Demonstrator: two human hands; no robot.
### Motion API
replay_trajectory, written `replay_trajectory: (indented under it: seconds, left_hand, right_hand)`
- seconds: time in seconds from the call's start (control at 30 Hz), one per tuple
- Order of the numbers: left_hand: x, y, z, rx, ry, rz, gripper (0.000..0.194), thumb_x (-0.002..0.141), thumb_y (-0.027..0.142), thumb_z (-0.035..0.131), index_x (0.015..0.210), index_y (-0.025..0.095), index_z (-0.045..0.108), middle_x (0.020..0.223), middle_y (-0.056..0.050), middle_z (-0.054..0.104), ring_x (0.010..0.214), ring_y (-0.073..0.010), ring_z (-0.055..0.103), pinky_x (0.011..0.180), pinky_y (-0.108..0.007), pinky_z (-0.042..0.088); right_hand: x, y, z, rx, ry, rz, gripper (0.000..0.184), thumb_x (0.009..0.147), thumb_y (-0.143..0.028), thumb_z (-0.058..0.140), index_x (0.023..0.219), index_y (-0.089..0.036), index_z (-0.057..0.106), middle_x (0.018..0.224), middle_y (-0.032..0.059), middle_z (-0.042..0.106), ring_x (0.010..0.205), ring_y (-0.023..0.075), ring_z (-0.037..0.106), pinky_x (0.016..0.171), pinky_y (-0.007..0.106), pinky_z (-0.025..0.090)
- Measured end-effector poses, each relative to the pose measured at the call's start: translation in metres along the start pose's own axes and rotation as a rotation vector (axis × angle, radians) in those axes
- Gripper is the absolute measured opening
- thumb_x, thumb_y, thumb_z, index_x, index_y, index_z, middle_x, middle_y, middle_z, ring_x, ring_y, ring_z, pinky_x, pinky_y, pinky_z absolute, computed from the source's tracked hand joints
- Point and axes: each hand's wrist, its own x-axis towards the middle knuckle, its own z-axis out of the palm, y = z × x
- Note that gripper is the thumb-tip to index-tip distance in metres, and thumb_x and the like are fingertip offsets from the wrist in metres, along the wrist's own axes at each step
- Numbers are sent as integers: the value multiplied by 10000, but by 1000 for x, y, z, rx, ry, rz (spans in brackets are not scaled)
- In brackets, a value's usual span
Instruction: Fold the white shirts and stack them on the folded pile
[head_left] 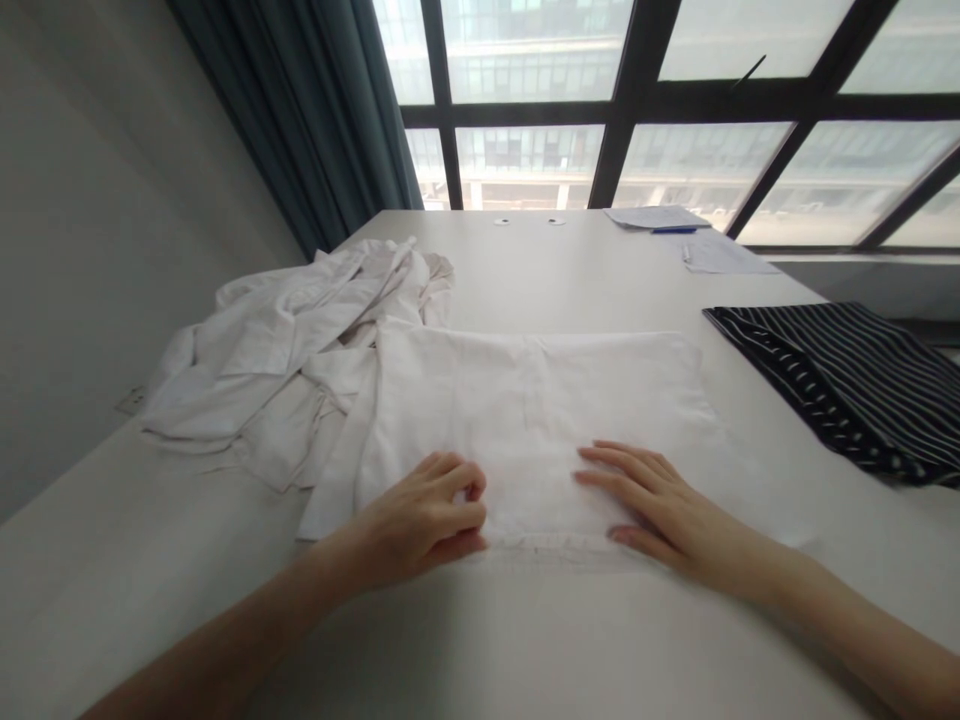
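I work at a white table (525,640) in daylight, both hands on a white cloth (525,400) that lies spread flat across the middle, its far edge nearly straight and a narrow, puckered strip running along its near edge. My left hand (435,510) rests at the near left part of the cloth, fingers curled inward and thumb low by the edge; I cannot tell whether fabric is pinched between them. My right hand (660,510) lies to the right, loose and palm down, fingers extended and slightly apart on the fabric, gripping nothing.

On the left, a rumpled pile of white garments (300,310) reaches the cloth's left side, creased layers heaped over one another. On the right, well apart from my hand, a black striped cloth (847,380) lies at the table's edge. Toward the far right are papers (727,258) and a blue pen (673,231); two small discs (556,221) sit near the table's far edge. Beyond stand a dark-framed window (525,55) and, at far left, a blue-grey curtain (315,100) hanging in folds.
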Motion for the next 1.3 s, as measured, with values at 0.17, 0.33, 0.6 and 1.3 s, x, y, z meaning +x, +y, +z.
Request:
replay_trajectory:
  seconds: [0.17, 0.33, 0.6, 1.3]
  left_hand:
    - [-4, -2, 8, -30, -6, -34, 452, 937, 514, 551, 1268, 209, 504, 1448, -145, 447, 1402, -294, 339, 1148, -474, 283]
    - [-4, -2, 11, 68, -154, -32, 710, 933, 515, 562, 1540, 323, 246, 1635, -111, 169, 1498, -314, 168, 1199, -525, 137]
    - [-2, -5, 5, -44, -179, -48, 666, 915, 638, 491, 1507, 371, 343, 1633, -67, 194, 1491, -323, 194, 1198, -524, 149]
    - [2, 13, -1, 85, -260, -133, 813, 892, 661, 508, 1547, 259, 245, 1619, -175, 184, 1501, -334, 127, 1173, -562, 146]
  right_hand:
    - [-3, 3, 12, -206, -83, -62, 640, 998, -465, 436, 1568, -341, 176, 1626, 43, 230, 1487, 266, 200, 1179, 549, 213]
    - [-5, 3, 10, -173, -102, -79, 700, 973, -512, 466, 1572, -329, 155, 1630, 55, 185, 1488, 287, 180, 1186, 567, 169]
    - [-2, 12, -7, 343, -13, 79, 413, 1018, -447, 359, 1320, -329, 616, 1424, 30, 567, 1409, 259, 389, 1181, 539, 234]
    - [3, -3, -2, -138, -56, -9, 505, 1002, -355, 433, 1503, -338, 375, 1538, 40, 424, 1426, 264, 356, 1152, 558, 264]
